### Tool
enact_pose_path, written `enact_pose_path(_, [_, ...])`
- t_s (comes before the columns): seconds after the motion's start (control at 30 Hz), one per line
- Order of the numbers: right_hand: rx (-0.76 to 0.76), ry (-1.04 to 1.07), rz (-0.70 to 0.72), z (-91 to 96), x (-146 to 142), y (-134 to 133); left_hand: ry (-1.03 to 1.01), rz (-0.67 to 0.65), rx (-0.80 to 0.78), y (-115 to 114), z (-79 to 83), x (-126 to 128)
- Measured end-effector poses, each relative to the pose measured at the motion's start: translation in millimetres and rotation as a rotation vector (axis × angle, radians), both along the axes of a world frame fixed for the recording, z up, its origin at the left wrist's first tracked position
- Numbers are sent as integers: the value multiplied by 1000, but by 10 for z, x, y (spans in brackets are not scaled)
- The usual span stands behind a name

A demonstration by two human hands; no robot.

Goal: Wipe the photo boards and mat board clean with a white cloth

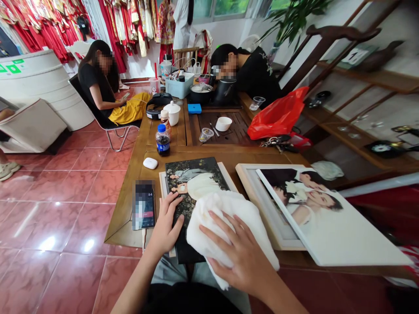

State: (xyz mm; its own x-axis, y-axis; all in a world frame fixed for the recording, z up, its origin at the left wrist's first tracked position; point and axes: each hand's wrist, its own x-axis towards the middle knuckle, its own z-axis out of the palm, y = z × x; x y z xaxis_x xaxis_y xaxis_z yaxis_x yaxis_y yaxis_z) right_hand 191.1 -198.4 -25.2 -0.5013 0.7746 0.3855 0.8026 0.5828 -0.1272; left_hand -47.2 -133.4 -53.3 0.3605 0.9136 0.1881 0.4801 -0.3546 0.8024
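A dark wedding photo panel (193,185) lies near the table's front edge, on a pale frame that shows along its sides. On the panel's left border rests my left hand (167,222), fingers apart and thumb on the surface, gripping nothing. My right hand (237,253) is spread over a bunched white cloth (209,213) and presses it onto the panel. The cloth hides the panel's lower right part and drapes past its right side. What lies under my right palm cannot be seen.
Right of the panel, a second wedding photo (340,231) leans on a pale frame (278,218). A phone (144,207), earbud case (150,163) and cola bottle (163,140) stand left. Farther back are a red bag (278,113), white bowl (224,124) and two seated people.
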Motion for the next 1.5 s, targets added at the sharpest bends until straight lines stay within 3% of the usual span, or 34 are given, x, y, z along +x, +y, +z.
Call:
enact_pose_path(0.17, [-39, -14, -31, -25, 25, 247, 13, -1, 5, 5, -5, 2])
enact_pose_path(0.4, [-148, -32, -83, -3, 93, 1040, 13, 2, 9, 6, -35, -4])
enact_pose_path(0.57, [-147, -19, -148, 3, 99, 1609, 9, 6, 6, 4, -36, -3])
enact_pose_path(0.77, [-164, -31, -196, 5, -78, 1959, 14, 2, 4, 8, -49, -3])
enact_pose_path(0.97, [-166, -49, -173, 10, -252, 1991, 4, 5, 10, 8, -49, -7])
enact_pose_path(1.13, [-155, -56, -154, 9, -237, 1858, -11, 20, 2, 5, -41, -6])
enact_pose_path(1.5, [-116, -62, -113, 18, -116, 1056, -2, 7, 7, 7, -4, 10])
